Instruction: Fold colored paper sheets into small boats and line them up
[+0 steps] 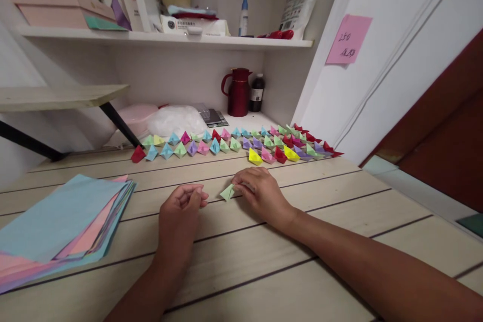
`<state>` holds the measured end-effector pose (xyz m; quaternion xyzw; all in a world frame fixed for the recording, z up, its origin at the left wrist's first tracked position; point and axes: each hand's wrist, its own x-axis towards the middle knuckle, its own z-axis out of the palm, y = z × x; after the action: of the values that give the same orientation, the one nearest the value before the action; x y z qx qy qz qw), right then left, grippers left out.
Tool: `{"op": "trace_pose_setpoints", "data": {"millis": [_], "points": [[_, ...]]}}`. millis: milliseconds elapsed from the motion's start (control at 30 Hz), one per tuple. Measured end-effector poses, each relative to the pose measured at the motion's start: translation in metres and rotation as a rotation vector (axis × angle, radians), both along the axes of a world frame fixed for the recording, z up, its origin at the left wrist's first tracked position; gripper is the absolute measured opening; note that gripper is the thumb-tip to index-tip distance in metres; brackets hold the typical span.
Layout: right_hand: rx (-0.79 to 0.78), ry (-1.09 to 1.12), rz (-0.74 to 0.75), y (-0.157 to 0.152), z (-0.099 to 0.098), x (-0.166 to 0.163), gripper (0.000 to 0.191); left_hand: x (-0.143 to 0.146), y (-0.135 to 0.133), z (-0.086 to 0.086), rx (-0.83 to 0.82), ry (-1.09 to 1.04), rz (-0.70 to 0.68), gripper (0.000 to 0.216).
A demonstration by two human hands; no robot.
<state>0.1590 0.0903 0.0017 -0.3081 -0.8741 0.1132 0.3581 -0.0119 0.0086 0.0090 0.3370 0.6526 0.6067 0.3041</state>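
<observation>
A small pale green folded paper (227, 192) is pinched between the thumb and fingers of my right hand (260, 193), just over the slatted table (241, 271). To its left, my left hand (183, 206) is apart from the paper, fingers curled with the thumb against them; whether anything small is inside cannot be made out. Beyond both hands, rows of small folded paper boats (192, 148) in many colours stand on the table. A yellow paper boat (255, 156) is among those closest to my right hand.
A stack of coloured paper sheets (68, 216) lies at the left. Behind the boats are a clear plastic bag (176, 121), a red jug (239, 93) and a dark bottle (257, 94). A small raised shelf (64, 96) on black legs stands back left. A pink note (349, 40) hangs at right.
</observation>
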Motion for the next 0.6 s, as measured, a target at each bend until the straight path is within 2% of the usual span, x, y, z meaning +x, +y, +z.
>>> {"op": "trace_pose_setpoints", "data": {"millis": [200, 433, 500, 600], "points": [[-0.036, 0.039, -0.028, 0.0063, -0.0020, 0.0005, 0.009, -0.0063, 0.0022, -0.0020, 0.024, -0.029, 0.051, 0.029], [-0.098, 0.072, -0.039, 0.0106, -0.0033, 0.0003, 0.008, -0.0102, 0.0009, 0.0028, -0.031, -0.023, 0.076, 0.030], [-0.082, 0.058, -0.037, 0.0095, -0.0030, -0.0001, 0.008, -0.0101, 0.0014, 0.0021, -0.022, 0.036, 0.039, 0.031], [-0.031, 0.027, -0.041, 0.0060, -0.0017, -0.0007, 0.007, -0.0103, 0.0045, -0.0031, 0.061, 0.272, -0.041, 0.029]]}}
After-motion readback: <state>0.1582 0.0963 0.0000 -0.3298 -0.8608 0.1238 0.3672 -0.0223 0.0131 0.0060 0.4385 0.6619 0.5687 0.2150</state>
